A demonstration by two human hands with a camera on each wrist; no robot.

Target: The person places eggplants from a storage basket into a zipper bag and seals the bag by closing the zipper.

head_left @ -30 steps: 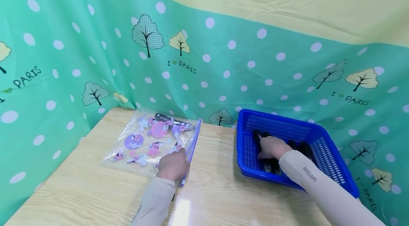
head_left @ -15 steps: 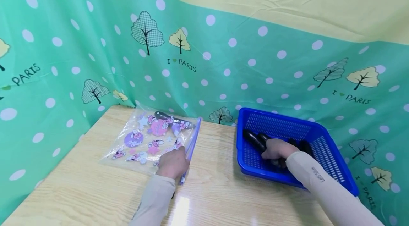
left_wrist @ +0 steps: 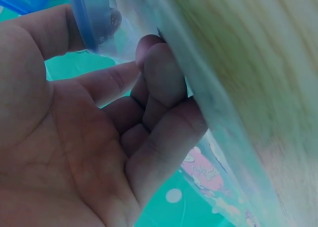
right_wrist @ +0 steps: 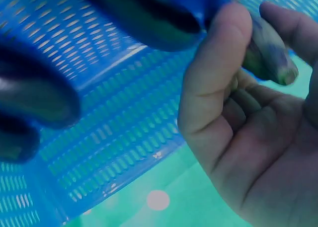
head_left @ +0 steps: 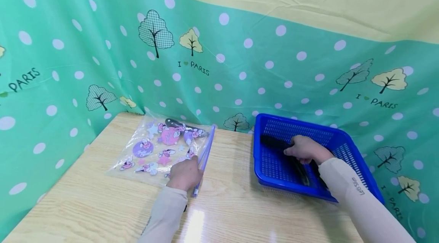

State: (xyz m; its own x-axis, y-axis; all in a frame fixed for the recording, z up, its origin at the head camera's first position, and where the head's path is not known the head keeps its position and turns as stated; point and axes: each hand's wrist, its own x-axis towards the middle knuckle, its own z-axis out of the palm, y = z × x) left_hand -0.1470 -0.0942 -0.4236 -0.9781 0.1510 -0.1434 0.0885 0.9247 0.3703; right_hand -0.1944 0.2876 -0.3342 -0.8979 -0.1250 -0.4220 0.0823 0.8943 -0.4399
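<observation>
My left hand (head_left: 185, 174) holds the opening edge of a clear zip bag (head_left: 156, 163) printed with pink and purple cartoon figures. Through the plastic a dark eggplant (head_left: 175, 124) shows near the bag's far side. In the left wrist view the thumb and curled fingers (left_wrist: 166, 73) are at the bag's mouth. Inside a blue basket (head_left: 291, 186), my right hand (head_left: 304, 148) pinches an eggplant by its pale green stem end (right_wrist: 271, 53). Other dark eggplants (head_left: 272, 142) lie in the basket around it, blurred in the right wrist view and partly hidden by the hand.
Bag and basket sit apart on a light wooden table (head_left: 233, 182). A green and yellow patterned cloth (head_left: 236, 67) hangs behind and along the left side. The basket's raised rim (head_left: 308, 123) surrounds the right hand.
My right hand has shifted to the right and slightly up in the basket, and the eggplants have moved about under it. The left hand keeps its hold on the bag's edge.
</observation>
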